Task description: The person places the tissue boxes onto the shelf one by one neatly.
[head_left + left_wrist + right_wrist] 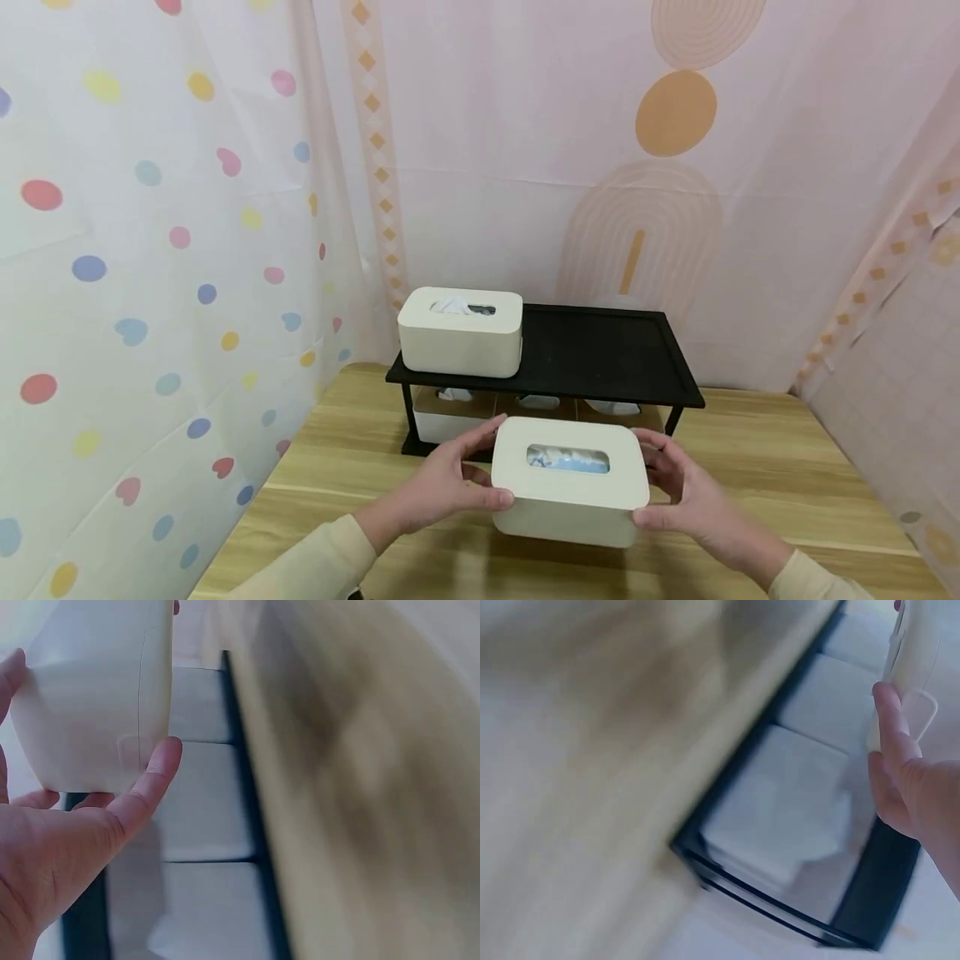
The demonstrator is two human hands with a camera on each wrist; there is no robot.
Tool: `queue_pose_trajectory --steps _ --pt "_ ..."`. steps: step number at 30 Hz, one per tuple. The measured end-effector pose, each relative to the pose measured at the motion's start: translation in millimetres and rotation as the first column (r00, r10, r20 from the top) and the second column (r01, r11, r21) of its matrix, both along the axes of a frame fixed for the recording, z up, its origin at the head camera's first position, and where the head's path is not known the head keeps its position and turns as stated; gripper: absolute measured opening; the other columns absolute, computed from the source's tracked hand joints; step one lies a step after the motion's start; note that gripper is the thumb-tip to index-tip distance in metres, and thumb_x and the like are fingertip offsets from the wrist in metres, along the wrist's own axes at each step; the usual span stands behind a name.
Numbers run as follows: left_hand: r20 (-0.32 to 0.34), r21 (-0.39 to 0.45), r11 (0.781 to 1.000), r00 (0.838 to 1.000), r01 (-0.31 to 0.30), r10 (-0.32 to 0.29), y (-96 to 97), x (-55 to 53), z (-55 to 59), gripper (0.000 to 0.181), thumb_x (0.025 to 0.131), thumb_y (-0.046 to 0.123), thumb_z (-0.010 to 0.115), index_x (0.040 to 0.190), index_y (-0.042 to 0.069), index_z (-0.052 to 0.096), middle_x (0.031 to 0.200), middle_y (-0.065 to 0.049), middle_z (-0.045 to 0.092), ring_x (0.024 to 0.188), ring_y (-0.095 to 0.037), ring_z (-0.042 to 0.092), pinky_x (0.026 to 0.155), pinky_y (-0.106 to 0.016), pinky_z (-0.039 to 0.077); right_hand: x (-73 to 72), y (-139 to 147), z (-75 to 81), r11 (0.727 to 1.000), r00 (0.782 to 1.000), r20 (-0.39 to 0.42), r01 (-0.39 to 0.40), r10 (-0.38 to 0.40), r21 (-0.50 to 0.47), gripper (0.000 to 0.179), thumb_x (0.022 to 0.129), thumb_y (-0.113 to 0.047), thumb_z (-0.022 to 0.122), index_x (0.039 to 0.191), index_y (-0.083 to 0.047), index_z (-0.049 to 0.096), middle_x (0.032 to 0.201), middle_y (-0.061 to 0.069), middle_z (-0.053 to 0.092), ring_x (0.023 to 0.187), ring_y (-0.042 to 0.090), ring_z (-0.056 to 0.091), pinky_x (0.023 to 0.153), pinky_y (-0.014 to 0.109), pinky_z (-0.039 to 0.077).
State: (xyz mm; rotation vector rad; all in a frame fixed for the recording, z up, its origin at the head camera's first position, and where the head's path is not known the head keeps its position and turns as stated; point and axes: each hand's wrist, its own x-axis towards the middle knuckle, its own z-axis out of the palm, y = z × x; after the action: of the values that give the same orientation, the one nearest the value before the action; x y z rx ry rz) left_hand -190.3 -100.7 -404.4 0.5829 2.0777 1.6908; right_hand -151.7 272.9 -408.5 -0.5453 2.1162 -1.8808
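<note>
A cream tissue box with an oval slot on top is held between my two hands, in front of a black rack. Blue and white tissue packaging shows through the slot. My left hand grips its left end, thumb at the front and fingers round the side. Gripping the right end is my right hand, its thumb near the front corner. In both wrist views the box appears raised off the table. A matching tissue box sits on the left of the rack's upper shelf.
Several white and brown boxes stand in a row on the rack's lower level, partly hidden by the held box. The rack rests on a wood-grain table. A dotted curtain hangs at left, a pink patterned one behind.
</note>
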Motion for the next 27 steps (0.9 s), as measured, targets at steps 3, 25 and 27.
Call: queue_pose_trajectory --steps 3,25,27 --pt "-0.053 -0.027 1.0 0.999 0.003 -0.004 3.1 -6.0 21.1 0.102 0.088 0.027 0.091 0.17 0.03 0.031 0.164 -0.015 0.046 0.104 -0.025 0.072 0.085 -0.032 0.062 -3.6 3.7 20.9 1.0 0.999 -0.044 0.002 -0.001 0.004 0.09 0.092 -0.006 0.082 0.162 -0.009 0.026 0.148 -0.009 0.058 0.125 0.013 0.06 0.09 0.036 0.063" --pt "-0.024 -0.029 1.0 1.0 -0.011 0.011 35.2 -73.8 84.6 0.098 0.095 0.025 0.082 0.172 0.031 0.022 0.176 -0.013 0.029 0.121 -0.028 0.068 0.095 -0.05 0.064 -67.6 27.4 74.0 0.997 0.993 -0.117 0.025 -0.015 0.08 0.091 0.102 -0.006 0.07 0.172 -0.008 0.012 0.167 0.02 0.035 0.13 0.006 0.061 0.097 0.028 0.058" --pt "-0.04 -0.033 0.999 0.999 -0.016 0.015 34.7 -75.9 82.9 0.098 0.096 0.025 0.082 0.173 0.029 0.021 0.176 -0.014 0.029 0.124 -0.028 0.068 0.094 -0.047 0.064 -70.9 26.9 73.8 0.996 0.992 -0.125 0.027 -0.016 0.082 0.091 0.102 -0.006 0.071 0.171 -0.008 0.012 0.165 0.016 0.039 0.129 0.005 0.061 0.097 0.027 0.058"
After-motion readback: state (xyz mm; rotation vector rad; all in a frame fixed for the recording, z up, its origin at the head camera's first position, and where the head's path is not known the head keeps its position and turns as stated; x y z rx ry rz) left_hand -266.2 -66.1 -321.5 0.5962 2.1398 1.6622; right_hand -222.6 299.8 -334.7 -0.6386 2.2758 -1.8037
